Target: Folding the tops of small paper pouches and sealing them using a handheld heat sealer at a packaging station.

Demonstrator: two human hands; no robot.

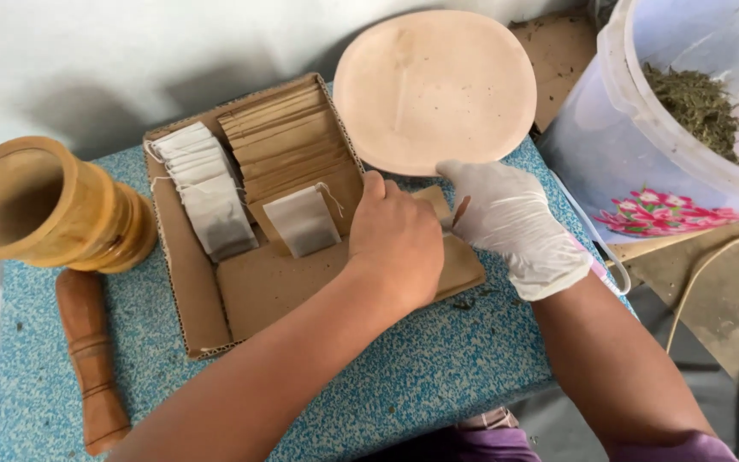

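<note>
I see the left hand (399, 244), bare, at centre frame, curled knuckles-up over a small brown paper envelope (438, 205) and pressing it down; the right hand (511, 224), in a white glove, sits just right of it, fingers pinched narrowly on the same envelope's edge; the envelope lies at the right end of a shallow cardboard tray (194, 295) on the blue speckled bench (404, 385); the tray holds tea bags (211, 197) and a row of brown envelopes (288, 137); a pink plate (434, 85) lies upper centre; a wooden mortar (40, 205) and pestle (91, 368) stand left; a bucket of dried herbs (686, 111) occupies the upper right.
</note>
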